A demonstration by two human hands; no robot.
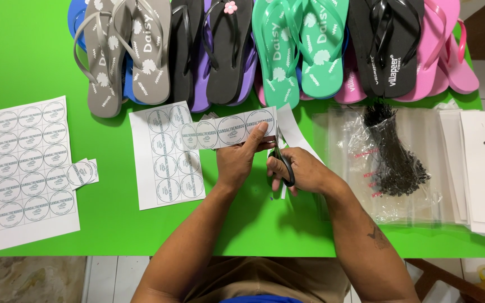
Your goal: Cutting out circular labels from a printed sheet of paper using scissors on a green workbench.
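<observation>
Head view: a paper strip (228, 132) printed with round labels is held up above the green table (23, 50) by the left hand (237, 160), the thumb and fingers pinched shut on its right end. Black-handled scissors (283, 163) are gripped in the right hand (301, 171), fingers closed through the loops; the blades are mostly hidden behind the left hand, so how far they stand apart cannot be told. The strip is being cut at its right end, just where the two hands meet. The step in hand is judged to be the cutting of single labels from the strip.

Under the strip a partly cut label sheet (166, 168) lies flat, and a full sheet (21, 168) lies well apart at the left, with a few cut labels (82, 173) just beside it. Rows of flip-flops (265, 45) are laid along the far edge. At the right a clear bag (388, 163) of black ties (394, 151) and a stack of white card strips (478, 168) are seen.

For the next cut, the strip would need to be fed rightward through the left fingers and the blades lined up in the gap between two printed circles, so that no print is clipped. The left thumb lies close to the blades and would have to be kept clear.
</observation>
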